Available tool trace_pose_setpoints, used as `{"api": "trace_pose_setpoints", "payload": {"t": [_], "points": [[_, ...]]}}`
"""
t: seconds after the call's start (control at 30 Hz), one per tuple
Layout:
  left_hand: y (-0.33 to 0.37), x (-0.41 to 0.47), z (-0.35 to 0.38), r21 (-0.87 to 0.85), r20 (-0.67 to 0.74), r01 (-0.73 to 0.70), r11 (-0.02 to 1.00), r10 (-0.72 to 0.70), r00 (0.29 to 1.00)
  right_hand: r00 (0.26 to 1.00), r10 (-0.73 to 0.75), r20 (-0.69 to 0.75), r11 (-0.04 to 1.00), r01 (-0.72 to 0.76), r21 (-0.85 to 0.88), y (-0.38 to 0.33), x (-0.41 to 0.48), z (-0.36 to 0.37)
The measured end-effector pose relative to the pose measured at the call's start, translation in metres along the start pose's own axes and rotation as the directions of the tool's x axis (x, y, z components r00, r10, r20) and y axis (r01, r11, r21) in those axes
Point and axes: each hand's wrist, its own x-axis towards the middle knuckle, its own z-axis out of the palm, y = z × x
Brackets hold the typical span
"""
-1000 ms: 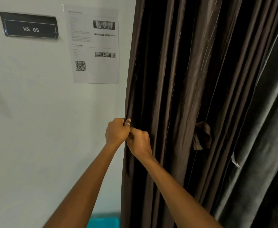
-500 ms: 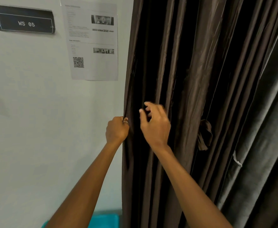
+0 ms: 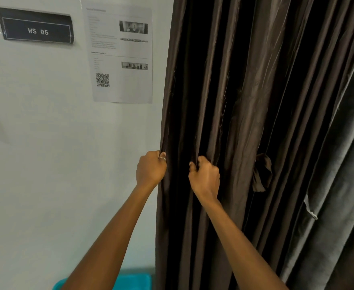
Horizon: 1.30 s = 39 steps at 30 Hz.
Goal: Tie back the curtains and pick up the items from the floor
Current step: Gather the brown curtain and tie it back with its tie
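bare white wall (image 3: 46, 164) lies open leftward; hanging dark brown pleated curtain (image 3: 245, 101) fills the right — grey velvet drape (image 3: 343, 185) crowding beyond.

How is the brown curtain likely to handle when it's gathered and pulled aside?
Probably floppy: the curtain hangs in deep, loose folds and bunches where the left hand and right hand grip it. Its sheen suggests smooth fabric that may slip from a loose grip.

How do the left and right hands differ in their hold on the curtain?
The left hand grips the brown curtain at its edge beside the wall; the right hand grips a fold further in. The left hand wears a ring; the right hand shows none. Both curl round fabric.
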Motion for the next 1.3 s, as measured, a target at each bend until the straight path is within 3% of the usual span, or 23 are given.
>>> {"api": "trace_pose_setpoints", "payload": {"t": [0.43, 0.6, 1.0, 1.17, 1.3], "points": [[0.007, -0.006, 0.003, -0.037, 0.052, -0.046, 0.998, 0.048, 0.997, 0.971, -0.221, 0.091, 0.965, 0.205, 0.161, -0.017, -0.030, 0.039], [0.006, -0.005, 0.008, -0.048, 0.076, -0.044, 0.998, 0.047, 0.996, 0.968, -0.233, 0.093, 0.953, 0.208, 0.220, -0.017, -0.029, 0.043], [0.014, -0.019, 0.012, -0.180, 0.162, 0.016, 0.984, 0.014, 0.987, 0.970, -0.217, 0.108, 0.970, 0.203, 0.131, -0.012, -0.024, 0.044], [0.022, -0.015, 0.011, -0.009, 0.145, -0.043, 0.999, 0.044, 0.988, 0.970, -0.206, 0.127, 0.978, 0.201, 0.050, -0.010, -0.024, 0.046], [0.024, -0.013, 0.013, 0.039, 0.067, -0.030, 0.999, 0.028, 0.997, 0.968, -0.229, 0.102, 0.966, 0.213, 0.145, -0.008, -0.027, 0.046]]}}
